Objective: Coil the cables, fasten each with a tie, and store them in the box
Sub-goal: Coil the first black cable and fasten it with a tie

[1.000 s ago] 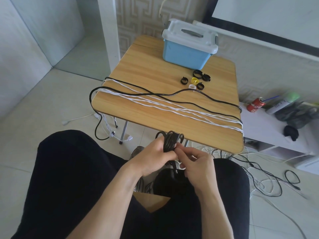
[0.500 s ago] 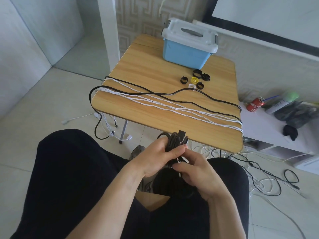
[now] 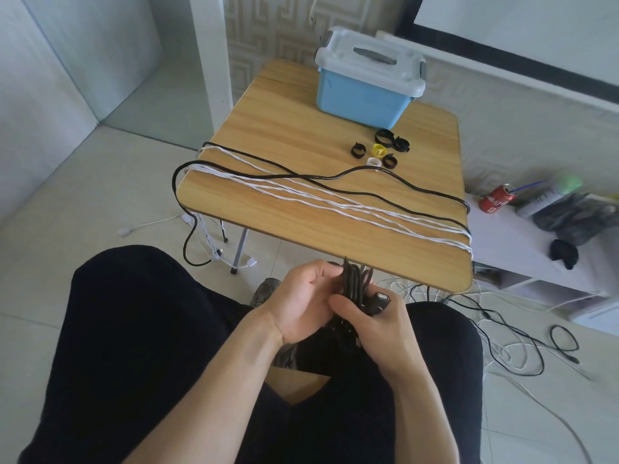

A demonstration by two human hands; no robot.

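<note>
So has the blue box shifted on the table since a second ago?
No. The blue box sits at the table's same far corner, same gap to the ties; only the camera shifted.

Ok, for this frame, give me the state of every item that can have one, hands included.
Box: lid on, upright at the table's far side.
Coiled black cable: bunched, held over the lap, no tie visible.
Left hand: grips the coil.
Right hand: grips the coil's plug end.
Ties: loose on the table.
White cables: uncoiled across the table.
Soda can: opened, with a straw.
</note>
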